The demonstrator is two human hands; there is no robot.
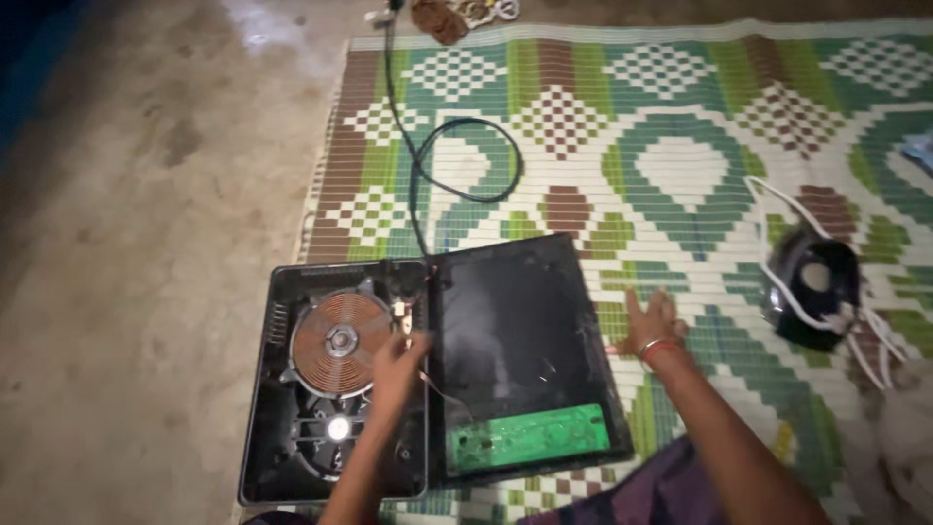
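An opened induction cooktop lies on a woven mat. Its black base [277, 428] holds a round copper coil [341, 340] and a fan below it. The flipped top panel [515, 331] lies beside it on the right, with a green circuit board [530, 437] along its near edge. My left hand [397, 365] reaches into the base at the coil's right edge, fingers bent near thin wires; whether it grips anything is unclear. My right hand [649, 323], wearing a bangle, rests flat and spread on the mat just right of the panel.
A black power cord [466, 160] loops from the cooktop across the green, white and brown mat [680, 146] toward the far edge. A dark round appliance with a white cord [812, 282] sits at the right. Bare concrete floor [136, 243] lies left.
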